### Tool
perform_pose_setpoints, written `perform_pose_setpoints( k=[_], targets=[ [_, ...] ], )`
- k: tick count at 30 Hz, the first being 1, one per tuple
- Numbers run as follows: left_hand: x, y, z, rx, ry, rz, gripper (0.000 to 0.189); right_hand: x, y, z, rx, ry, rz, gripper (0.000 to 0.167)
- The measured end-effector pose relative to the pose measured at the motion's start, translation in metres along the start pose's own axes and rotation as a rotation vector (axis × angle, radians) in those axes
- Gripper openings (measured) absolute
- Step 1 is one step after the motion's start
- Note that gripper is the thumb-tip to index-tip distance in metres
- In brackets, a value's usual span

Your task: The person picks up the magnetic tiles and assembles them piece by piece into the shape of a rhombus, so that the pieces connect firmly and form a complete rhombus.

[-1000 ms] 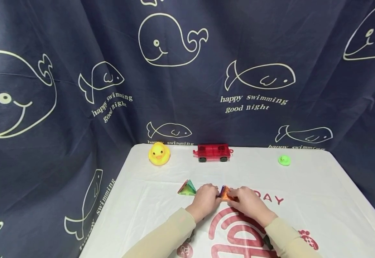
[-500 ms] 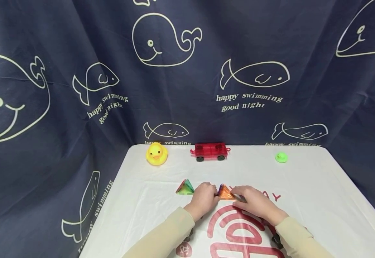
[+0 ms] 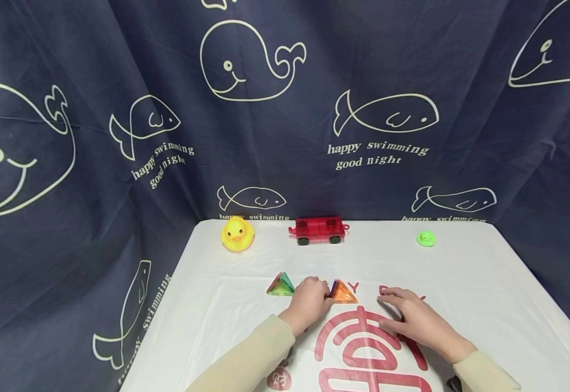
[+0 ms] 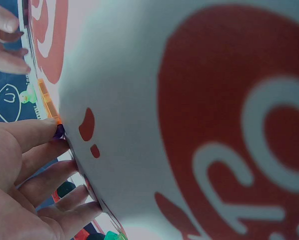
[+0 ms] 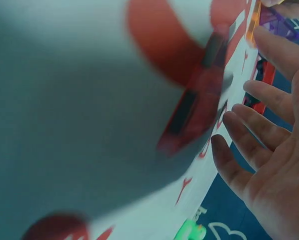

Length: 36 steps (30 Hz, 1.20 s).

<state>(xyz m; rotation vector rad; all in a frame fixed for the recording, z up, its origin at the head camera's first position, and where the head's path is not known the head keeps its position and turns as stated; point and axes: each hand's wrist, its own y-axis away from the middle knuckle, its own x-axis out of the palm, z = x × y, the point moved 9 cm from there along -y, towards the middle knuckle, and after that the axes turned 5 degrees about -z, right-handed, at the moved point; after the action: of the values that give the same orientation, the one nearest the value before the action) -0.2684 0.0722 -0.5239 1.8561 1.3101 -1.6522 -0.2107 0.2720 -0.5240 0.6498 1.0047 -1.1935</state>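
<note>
Orange and purple tile piece (image 3: 344,293): It stands on the white table (image 3: 461,272), between the two hands; its orange side looks to the near side, and its purple tile (image 4: 58,131) is on the left.
Left hand (image 3: 309,299): It is just to the left of this piece, in a narrow shape; thumb and index finger pinch the piece where the purple begins, as the left wrist view shows.
Right hand (image 3: 414,318): It is wide, with the fingers spread, and it holds nothing; in the head view a gap lies between it and the piece.
Green tile piece (image 3: 281,285): It stands to the left of the left hand, very near; whether they touch, I cannot tell.
Far edge: From left to right there are a yellow duck (image 3: 237,235), a red wagon (image 3: 319,229) and a small green duck (image 3: 426,238), in front of a dark blue curtain (image 3: 285,152).
Step in hand: In my judgement, it is to steady the standing piece by its left edge.
Good grip: A light pinch, low on the edge, should be enough; too much force could fold the tiles.
Care on the left: The fingers should open slowly, and the knuckles should not push the green piece.
</note>
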Motion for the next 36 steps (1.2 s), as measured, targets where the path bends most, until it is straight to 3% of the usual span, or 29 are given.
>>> perform_pose_setpoints(
  k=[7,14,18,28,36],
  targets=[
    [-0.001,0.0,0.0,-0.018,0.035,0.005,0.014,-0.006,0.021,-0.018,0.049,0.002,0.021,0.076],
    [-0.001,-0.001,0.001,-0.024,0.034,0.013,0.014,-0.01,0.036,-0.024,0.031,0.042,0.005,0.072],
    [0.0,-0.001,0.001,-0.021,0.033,0.013,0.014,-0.01,0.042,-0.03,0.062,0.061,0.021,0.079],
    [0.0,0.001,0.0,-0.037,0.025,0.017,0.012,-0.009,0.045,-0.039,0.1,0.049,0.02,0.069],
    [0.001,0.001,0.001,-0.041,0.03,0.014,0.012,-0.007,0.038,-0.031,0.108,0.041,0.031,0.062]
  ],
)
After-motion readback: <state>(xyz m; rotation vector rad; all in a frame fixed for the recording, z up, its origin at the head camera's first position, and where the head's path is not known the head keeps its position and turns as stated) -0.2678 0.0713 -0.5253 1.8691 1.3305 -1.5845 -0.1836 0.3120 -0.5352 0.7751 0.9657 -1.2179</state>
